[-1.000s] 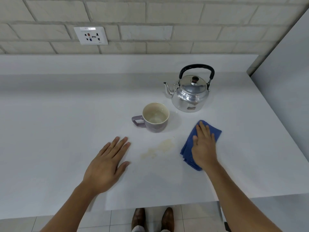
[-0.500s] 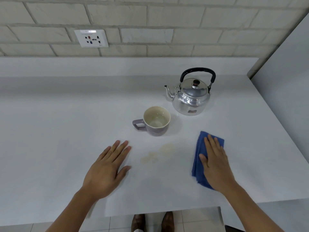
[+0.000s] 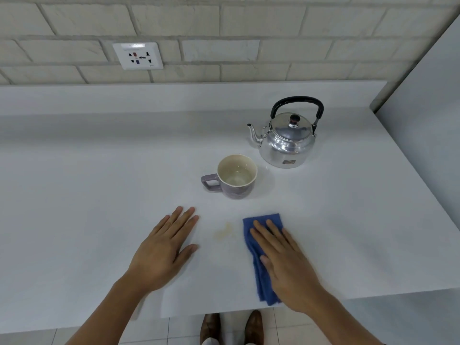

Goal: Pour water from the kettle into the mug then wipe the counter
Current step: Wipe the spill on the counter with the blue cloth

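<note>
A shiny metal kettle [image 3: 288, 143] with a black handle stands upright at the back right of the white counter [image 3: 99, 170]. In front of it, to the left, sits a purple mug [image 3: 235, 180] with a little water in it, handle pointing left. A pale yellowish stain [image 3: 224, 232] lies on the counter below the mug. My right hand [image 3: 283, 265] presses flat on a blue cloth [image 3: 258, 270] just right of the stain. My left hand [image 3: 166, 250] rests flat on the counter left of the stain, fingers apart, holding nothing.
A brick wall with a white power socket [image 3: 138, 56] runs behind the counter. A grey panel [image 3: 428, 120] closes off the right side. The counter's front edge is close below my hands, with tiled floor and brown shoes [image 3: 231, 327] beneath.
My right hand has slid the blue cloth leftward toward me, up to the stain. The stain looks smaller than before. My left hand has stayed put.
</note>
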{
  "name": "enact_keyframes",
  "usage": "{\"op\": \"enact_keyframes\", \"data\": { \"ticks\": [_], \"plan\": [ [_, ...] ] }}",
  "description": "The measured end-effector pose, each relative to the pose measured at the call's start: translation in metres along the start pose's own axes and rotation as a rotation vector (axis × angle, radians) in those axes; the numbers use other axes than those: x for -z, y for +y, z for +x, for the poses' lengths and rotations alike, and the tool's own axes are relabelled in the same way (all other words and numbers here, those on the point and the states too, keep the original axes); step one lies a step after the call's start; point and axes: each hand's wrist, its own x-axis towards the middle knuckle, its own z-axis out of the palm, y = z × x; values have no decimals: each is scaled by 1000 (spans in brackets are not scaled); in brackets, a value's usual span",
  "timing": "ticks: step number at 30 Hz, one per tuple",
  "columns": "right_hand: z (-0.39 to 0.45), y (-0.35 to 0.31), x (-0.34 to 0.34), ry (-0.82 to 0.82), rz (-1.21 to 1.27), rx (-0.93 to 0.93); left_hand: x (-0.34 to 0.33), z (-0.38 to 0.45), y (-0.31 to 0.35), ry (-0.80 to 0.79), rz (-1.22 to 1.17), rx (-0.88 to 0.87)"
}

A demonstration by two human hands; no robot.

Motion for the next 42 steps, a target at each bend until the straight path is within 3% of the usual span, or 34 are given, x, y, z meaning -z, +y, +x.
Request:
{"op": "enact_keyframes", "data": {
  "ticks": [5,9,16,20,24,28,36,40,42],
  "plan": [
    [6,30,11,71,57,-276,8,-6,-13,-22,-10,-55],
    [43,-4,6,88,50,-329,9,-10,-17,-15,2,-51],
    [42,-80,-18,-7,40,-36,7,-11,-16,6,-5,-39],
    [12,-64,-17,-82,-36,174,6,-12,-17,9,-8,-47],
    [2,-23,-2,-43,-9,45,6,-12,-18,21,-27,-49],
    [32,-34,-2,-35,-9,-71,4,-12,-19,33,-42,-36],
    [59,-116,-22,-40,-21,140,3,-14,-23,34,-52,-40],
    [24,-84,-19,-120,-94,303,5,-22,-28,24,-46,-42],
    [14,-56,-11,-122,-88,272,6,-28,-30,27,-45,-41]
  ]
}}
